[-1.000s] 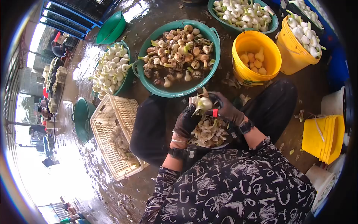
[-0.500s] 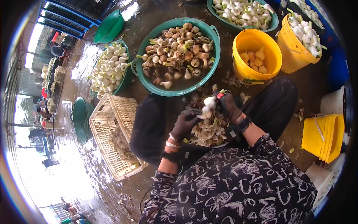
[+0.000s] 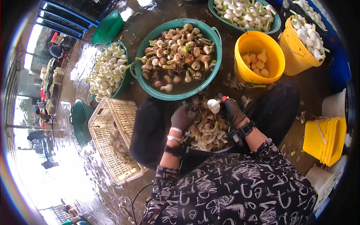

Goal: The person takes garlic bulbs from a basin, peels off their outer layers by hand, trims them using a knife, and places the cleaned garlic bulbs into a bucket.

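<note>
My right hand (image 3: 233, 112), in a dark glove, is closed on a white garlic bulb (image 3: 214, 106) over my lap. A small red piece (image 3: 224, 98) shows at its fingers; I cannot make out what it belongs to. To the left of the bulb and apart from it is my left hand (image 3: 183, 117), also gloved, its fingers blurred and dark. Whether it holds anything cannot be seen. Beneath both hands lies a heap of dry garlic skins (image 3: 210, 131). Ahead stands a green tub (image 3: 176, 96) of unpeeled, soiled garlic bulbs (image 3: 178, 48).
White bulbs fill a green basin (image 3: 122, 84) at left, another basin (image 3: 275, 28) at the back and a yellow bucket (image 3: 296, 62). A nearer yellow bucket (image 3: 245, 77) holds several round bulbs. A cream crate (image 3: 99, 127) with skins leans left; stacked yellow buckets (image 3: 324, 140) stand right.
My left hand has drawn away from the bulb, up and to the left. The bulb now stays in my right hand alone, and the view has shifted slightly.
</note>
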`<move>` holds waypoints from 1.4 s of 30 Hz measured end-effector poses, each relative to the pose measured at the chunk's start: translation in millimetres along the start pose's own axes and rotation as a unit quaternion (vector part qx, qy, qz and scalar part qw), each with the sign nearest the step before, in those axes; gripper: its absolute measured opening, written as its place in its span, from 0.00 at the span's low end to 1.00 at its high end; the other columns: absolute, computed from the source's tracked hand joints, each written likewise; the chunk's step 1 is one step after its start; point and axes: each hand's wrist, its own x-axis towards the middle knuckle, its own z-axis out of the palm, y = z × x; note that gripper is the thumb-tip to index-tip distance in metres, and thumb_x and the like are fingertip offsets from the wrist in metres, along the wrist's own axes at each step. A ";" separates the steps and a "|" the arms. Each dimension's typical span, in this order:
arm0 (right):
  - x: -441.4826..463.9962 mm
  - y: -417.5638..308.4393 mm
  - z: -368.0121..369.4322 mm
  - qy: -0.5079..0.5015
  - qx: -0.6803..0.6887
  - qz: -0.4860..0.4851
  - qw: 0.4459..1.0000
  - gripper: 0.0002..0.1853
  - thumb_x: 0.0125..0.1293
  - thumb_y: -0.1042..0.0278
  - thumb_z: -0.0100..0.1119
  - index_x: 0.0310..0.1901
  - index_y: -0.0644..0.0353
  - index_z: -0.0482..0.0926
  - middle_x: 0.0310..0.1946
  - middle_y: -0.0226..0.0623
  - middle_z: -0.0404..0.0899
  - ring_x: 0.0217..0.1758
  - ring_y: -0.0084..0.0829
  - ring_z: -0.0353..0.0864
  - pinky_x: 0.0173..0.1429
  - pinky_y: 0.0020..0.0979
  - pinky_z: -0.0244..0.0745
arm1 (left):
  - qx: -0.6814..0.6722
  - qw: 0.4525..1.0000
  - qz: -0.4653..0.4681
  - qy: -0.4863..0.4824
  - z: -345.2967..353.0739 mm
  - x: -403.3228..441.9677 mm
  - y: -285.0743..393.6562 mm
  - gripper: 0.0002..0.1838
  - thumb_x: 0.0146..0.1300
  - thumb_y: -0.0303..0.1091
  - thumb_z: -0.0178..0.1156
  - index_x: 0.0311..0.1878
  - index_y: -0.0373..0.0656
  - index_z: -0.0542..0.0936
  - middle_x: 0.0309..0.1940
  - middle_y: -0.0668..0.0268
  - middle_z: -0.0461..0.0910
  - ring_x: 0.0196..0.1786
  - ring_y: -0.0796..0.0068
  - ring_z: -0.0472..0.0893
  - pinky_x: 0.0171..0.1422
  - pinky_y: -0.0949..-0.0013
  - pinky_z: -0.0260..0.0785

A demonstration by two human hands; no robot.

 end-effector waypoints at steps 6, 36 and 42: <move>-22.7 -61.7 20.9 0.013 0.305 -0.066 0.950 0.28 0.65 0.38 0.47 0.41 0.61 0.75 0.24 0.31 0.75 0.19 0.23 0.72 0.23 0.24 0.66 | 0.008 0.989 -0.111 0.095 21.8 136.0 -44.1 0.39 0.48 0.56 0.66 0.54 0.32 0.72 0.47 0.42 0.76 0.53 0.46 0.75 0.55 0.56 0.68; -41.5 -41.9 40.9 -0.024 0.174 -0.007 0.984 0.24 0.66 0.46 0.48 0.50 0.59 0.75 0.29 0.32 0.78 0.27 0.23 0.76 0.32 0.22 0.71 | -0.348 0.935 0.072 -0.009 14.6 -3.0 63.2 0.32 0.43 0.36 0.75 0.52 0.35 0.73 0.44 0.61 0.78 0.46 0.75 0.77 0.51 0.70 0.71; -32.0 -31.8 22.9 -0.072 -0.125 -0.191 0.971 0.26 0.68 0.42 0.43 0.49 0.57 0.75 0.25 0.26 0.72 0.24 0.15 0.68 0.27 0.21 0.62 | -0.125 0.953 0.240 0.135 2.7 -14.4 62.9 0.32 0.42 0.33 0.73 0.54 0.38 0.75 0.48 0.58 0.77 0.49 0.65 0.78 0.56 0.67 0.70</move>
